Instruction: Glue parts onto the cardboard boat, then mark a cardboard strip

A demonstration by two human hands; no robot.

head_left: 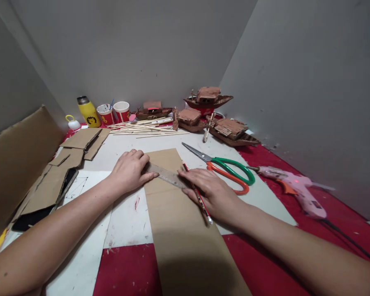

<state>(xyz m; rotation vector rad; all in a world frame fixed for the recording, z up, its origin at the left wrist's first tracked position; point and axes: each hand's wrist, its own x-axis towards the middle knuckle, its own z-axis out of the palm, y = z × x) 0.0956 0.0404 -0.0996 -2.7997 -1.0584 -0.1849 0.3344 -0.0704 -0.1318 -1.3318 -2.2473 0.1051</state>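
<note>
A clear ruler (166, 175) lies slantwise across a long strip of brown cardboard (181, 222). My left hand (131, 170) grips the ruler's left end, thumb in front and fingers behind. At the other end, my right hand (211, 193) pinches the ruler between thumb and fingers. A red and black pencil (200, 201) is also held in my right hand, its tip pointing away from me and its eraser end toward me. Just beyond that hand lie scissors (231, 170) with green and orange handles.
A pink glue gun (296, 187) with a cord lies at the right. Cut cardboard pieces (49, 185) are piled at the left. Along the back stand a yellow bottle (89, 113), paper cups (121, 112), thin wooden sticks (148, 126) and several model boats (231, 131). Grey walls enclose the table.
</note>
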